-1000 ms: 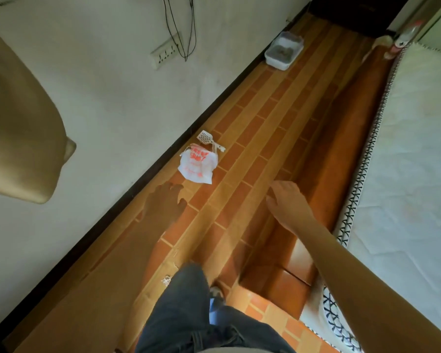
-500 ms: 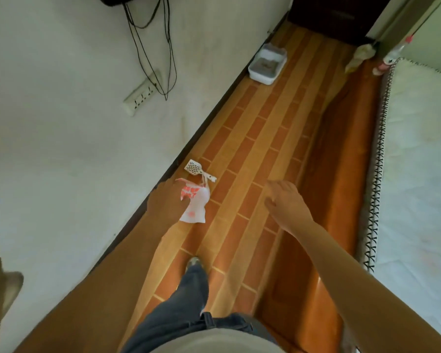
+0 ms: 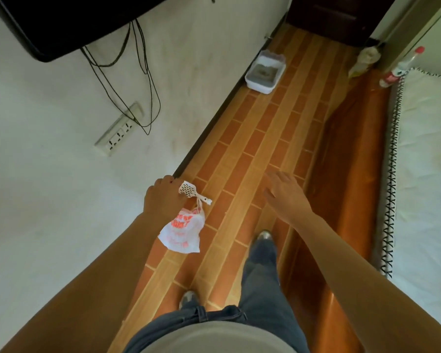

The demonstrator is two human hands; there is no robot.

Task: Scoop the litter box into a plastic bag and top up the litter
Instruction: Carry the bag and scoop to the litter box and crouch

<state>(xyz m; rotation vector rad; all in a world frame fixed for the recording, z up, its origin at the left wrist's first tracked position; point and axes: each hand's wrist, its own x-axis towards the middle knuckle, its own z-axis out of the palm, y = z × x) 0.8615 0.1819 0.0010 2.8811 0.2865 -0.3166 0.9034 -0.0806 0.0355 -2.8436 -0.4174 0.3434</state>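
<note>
- Down by the foot of the white wall, my left hand (image 3: 163, 197) hung over the brown-and-orange tiled floor (image 3: 242, 179), fingers curled around the white slotted plastic litter scoop (image 3: 189, 190)
- Under that same hand hung the thin white plastic bag with red print (image 3: 182, 231); its handles ran up toward my fingers, though I could not tell exactly how they were gripped
- My right hand (image 3: 284, 193) was stretched out in front of me, fingers spread and loose, holding nothing
- Far ahead along the wall's dark skirting sat the white rectangular litter box with grey litter (image 3: 265, 72), well apart from both hands
- My legs in dark blue jeans (image 3: 260, 276) stood on the tiles between the wall and the white quilted mattress (image 3: 425, 174) on my right
- On the wall to my left hung a white power strip (image 3: 120, 133) with thin black cables (image 3: 143, 80) looping above it
</note>
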